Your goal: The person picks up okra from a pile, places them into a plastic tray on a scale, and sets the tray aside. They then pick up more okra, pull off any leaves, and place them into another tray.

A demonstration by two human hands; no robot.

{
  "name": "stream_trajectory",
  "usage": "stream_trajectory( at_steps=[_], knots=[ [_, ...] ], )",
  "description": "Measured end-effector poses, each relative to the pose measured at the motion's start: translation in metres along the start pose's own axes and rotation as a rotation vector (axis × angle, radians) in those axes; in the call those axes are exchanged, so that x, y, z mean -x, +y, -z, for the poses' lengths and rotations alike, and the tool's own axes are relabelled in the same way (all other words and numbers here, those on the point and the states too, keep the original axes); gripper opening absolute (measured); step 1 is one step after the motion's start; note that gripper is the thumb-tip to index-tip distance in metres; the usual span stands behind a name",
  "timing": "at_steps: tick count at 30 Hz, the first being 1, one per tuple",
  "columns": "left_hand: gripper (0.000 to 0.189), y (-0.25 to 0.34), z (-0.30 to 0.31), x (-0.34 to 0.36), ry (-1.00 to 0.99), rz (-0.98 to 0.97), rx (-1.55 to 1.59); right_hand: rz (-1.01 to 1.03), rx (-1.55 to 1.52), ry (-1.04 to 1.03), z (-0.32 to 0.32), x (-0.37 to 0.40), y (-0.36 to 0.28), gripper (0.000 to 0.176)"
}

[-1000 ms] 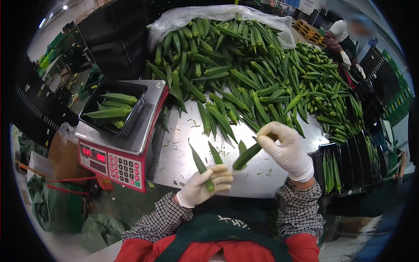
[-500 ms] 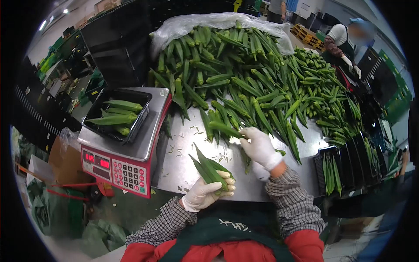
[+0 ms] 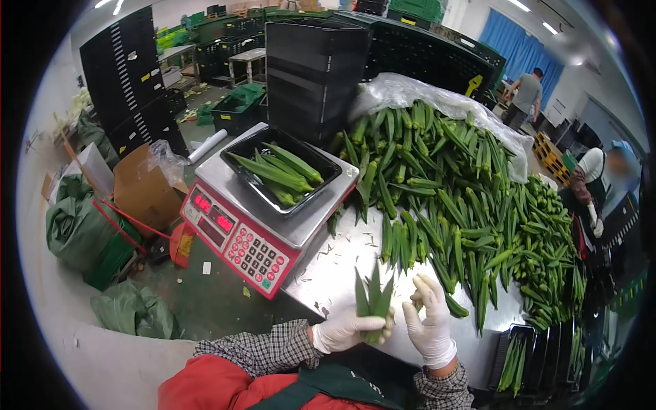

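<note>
My left hand point(image 3: 352, 331), in a white glove, is closed around a few green okra pods point(image 3: 373, 298) with their pointed tips up. To its right, my gloved right hand point(image 3: 430, 321) is raised with its fingers apart, and no pod shows in it. Beyond the hands, a large heap of okra point(image 3: 471, 225) covers much of the metal table point(image 3: 316, 277). On the left, a red digital scale point(image 3: 239, 236) carries a black tray point(image 3: 328, 179) with several okra pods point(image 3: 280, 171) lying in it.
Black trays of upright okra point(image 3: 512, 362) stand at the table's right corner. Clear plastic sheeting point(image 3: 444, 96) edges the heap's far side, beside a tall black stack point(image 3: 314, 78). Another person point(image 3: 596, 181) works at the far right. A cardboard box point(image 3: 145, 184) stands beyond the scale.
The view has swung left, so the scale sits nearer the middle. My right hand has moved back from the heap beside my left, and the okra pod it held no longer shows in it.
</note>
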State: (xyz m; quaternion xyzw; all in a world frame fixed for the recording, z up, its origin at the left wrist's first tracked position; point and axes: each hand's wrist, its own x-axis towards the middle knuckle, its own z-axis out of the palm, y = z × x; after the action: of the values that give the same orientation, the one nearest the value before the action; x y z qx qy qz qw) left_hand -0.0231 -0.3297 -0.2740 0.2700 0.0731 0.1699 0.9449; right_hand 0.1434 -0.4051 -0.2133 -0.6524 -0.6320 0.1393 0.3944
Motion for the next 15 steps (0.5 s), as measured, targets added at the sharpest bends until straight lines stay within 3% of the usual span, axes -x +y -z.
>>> stream_trajectory(
  at_steps=[1,4,5,8,9,10,12,15],
  knots=[
    [0.037,0.003,-0.004,0.002,0.069,-0.064,-0.011,-0.094,-0.114,0.002,0.000,0.003,-0.002,0.057],
    [0.040,0.004,-0.006,-0.009,0.135,-0.180,-0.227,0.185,0.153,-0.080,-0.015,0.005,-0.024,0.069],
    [0.044,0.009,-0.018,-0.006,0.127,-0.175,-0.191,0.191,0.260,-0.037,-0.026,0.006,-0.023,0.073],
    [0.051,-0.002,-0.020,-0.013,0.078,-0.290,-0.160,0.158,0.111,0.033,-0.034,0.005,-0.014,0.071],
    [0.056,0.000,-0.020,-0.012,0.049,-0.331,-0.296,0.158,0.111,0.050,-0.034,0.004,-0.018,0.068],
    [0.058,0.007,-0.023,-0.010,0.049,-0.327,-0.416,0.156,0.101,0.078,-0.036,0.005,-0.012,0.066],
    [0.066,0.010,-0.022,-0.007,0.001,-0.222,-0.366,0.161,0.036,0.098,-0.037,0.000,-0.018,0.061],
    [0.075,0.019,-0.029,0.000,-0.022,-0.374,-0.267,-0.056,-0.206,0.067,-0.024,-0.025,-0.027,0.059]
  ],
)
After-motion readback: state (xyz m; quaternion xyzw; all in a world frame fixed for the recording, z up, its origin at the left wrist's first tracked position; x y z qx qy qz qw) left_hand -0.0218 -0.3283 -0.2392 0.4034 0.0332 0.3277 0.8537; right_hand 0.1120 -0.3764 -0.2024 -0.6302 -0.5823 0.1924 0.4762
